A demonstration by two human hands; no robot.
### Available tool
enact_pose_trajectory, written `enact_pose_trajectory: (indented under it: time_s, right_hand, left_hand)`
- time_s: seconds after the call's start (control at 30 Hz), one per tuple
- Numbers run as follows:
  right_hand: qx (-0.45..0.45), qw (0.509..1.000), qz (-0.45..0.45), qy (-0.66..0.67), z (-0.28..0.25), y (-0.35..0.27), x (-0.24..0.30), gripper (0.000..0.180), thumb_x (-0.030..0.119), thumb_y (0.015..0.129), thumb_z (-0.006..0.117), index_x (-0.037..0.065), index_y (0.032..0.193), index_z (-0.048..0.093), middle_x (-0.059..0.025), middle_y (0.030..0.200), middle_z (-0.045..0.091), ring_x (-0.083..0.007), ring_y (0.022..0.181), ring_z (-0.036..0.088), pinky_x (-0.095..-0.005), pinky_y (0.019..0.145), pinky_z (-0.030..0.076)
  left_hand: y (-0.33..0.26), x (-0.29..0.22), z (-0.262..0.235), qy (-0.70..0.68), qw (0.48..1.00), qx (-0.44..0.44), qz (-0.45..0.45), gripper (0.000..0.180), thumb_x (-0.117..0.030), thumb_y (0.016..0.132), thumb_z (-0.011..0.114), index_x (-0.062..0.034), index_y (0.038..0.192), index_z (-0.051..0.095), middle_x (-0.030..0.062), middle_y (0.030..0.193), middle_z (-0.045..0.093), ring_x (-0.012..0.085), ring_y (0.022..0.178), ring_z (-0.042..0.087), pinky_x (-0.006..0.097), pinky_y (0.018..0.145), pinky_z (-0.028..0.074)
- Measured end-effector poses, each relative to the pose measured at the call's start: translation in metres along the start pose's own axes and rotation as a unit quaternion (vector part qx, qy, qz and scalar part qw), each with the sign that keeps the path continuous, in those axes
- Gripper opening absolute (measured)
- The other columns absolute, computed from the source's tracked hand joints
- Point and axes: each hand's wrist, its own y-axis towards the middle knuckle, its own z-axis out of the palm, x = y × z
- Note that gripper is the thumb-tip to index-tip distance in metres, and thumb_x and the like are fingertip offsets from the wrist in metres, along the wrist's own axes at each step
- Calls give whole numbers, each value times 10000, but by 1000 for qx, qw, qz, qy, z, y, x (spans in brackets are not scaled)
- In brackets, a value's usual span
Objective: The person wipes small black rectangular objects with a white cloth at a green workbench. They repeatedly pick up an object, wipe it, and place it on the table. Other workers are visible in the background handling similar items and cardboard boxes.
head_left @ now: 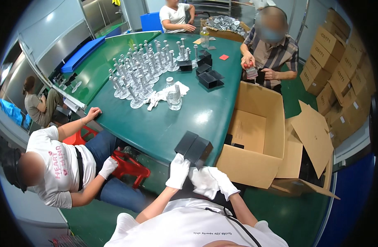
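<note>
Two white-gloved hands meet at a black box on the near edge of the green bench. The left hand is curled around the box's near corner, gripping it. The right hand lies just beside it with fingers loosely bent; whether it holds anything cannot be told. An open cardboard carton stands just right of the box.

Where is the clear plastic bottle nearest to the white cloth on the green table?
In the head view, the clear plastic bottle stands upright left of centre on the green table, beside the white cloth and near the metal stands.
</note>
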Motion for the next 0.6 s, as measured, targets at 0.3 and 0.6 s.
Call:
enact_pose_trajectory:
  time_s: [0.3,0.6]
  right_hand:
    - [-2,1000,-23,-4,-34,18,-20,510,318,1024,557,-71,1352,525,-151,1253,653,-224,1129,650,-347,978,531]
    - [-21,968,-76,237,-6,3,32,561,389,1002,588,-30,1369,520,-166,1273,643,-265,1119,663,-405,954,556]
  left_hand:
    - [0,46,6,-28,987,88,-133,532,-360,891,702,26,1238,583,200,1131,642,318,1058,607,384,907,473]
    - [15,2,-25,-395,829,-126,-375,361,-410,973,635,-171,719,541,-86,575,379,35,481,291,227,455,218]
